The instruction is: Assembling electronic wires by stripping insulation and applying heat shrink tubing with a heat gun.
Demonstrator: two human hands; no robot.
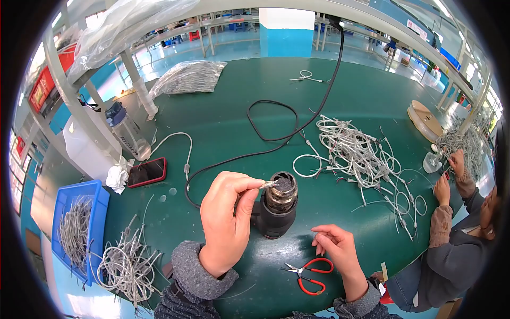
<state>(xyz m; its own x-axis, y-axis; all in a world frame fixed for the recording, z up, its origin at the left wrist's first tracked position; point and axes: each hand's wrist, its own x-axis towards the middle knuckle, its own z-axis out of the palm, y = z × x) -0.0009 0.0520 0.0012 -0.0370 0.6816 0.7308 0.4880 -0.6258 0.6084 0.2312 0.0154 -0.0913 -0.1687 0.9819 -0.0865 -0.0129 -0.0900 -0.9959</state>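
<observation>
My left hand (228, 215) is closed in a pinch on a small silvery piece (269, 184), holding its end at the mouth of an upright heat gun (279, 204). The piece is too small for me to tell its exact kind. The heat gun has a black body and a worn metal nozzle that points up. To its right, my right hand (340, 247) hovers with loosely bent fingers, nothing visible in them. Just below that hand lie small scissors (305, 272) with red handles, blades apart, on the green table (223, 125).
A tangled heap of white cable loops (353, 151) lies right of the heat gun; another bundle (127, 268) sits by a blue bin (101, 212). A black cord (249, 154) crosses the table. A phone (147, 173) and bottle (127, 133) stand left. A co-worker (457, 250) works at right.
</observation>
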